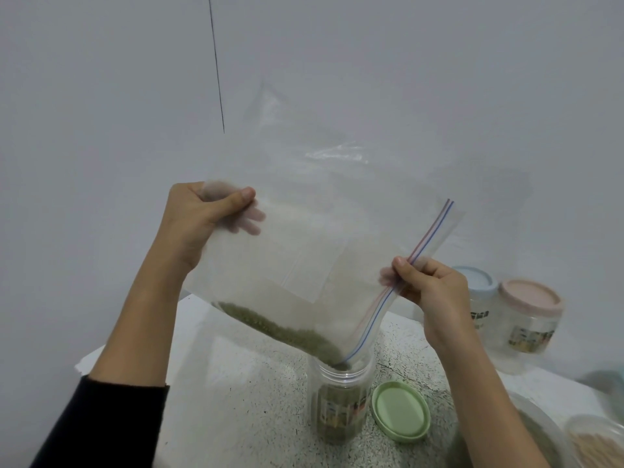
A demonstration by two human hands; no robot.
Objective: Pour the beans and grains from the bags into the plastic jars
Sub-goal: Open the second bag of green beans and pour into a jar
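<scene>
Both hands (206, 211) raised, pinching bag (304, 238)

Both hands (202, 211) tilt bag (304, 238) over jar (341, 400).

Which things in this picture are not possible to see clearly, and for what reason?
- Fill level of the open jar, head view: its label and the bag mouth cover it.
- Labels on the two closed jars: blurred.
- Containers at the lower right: cut by the frame edge.
- Left hand fingers: veiled behind the bag's plastic.
- Right hand fingertips: the same.
</scene>
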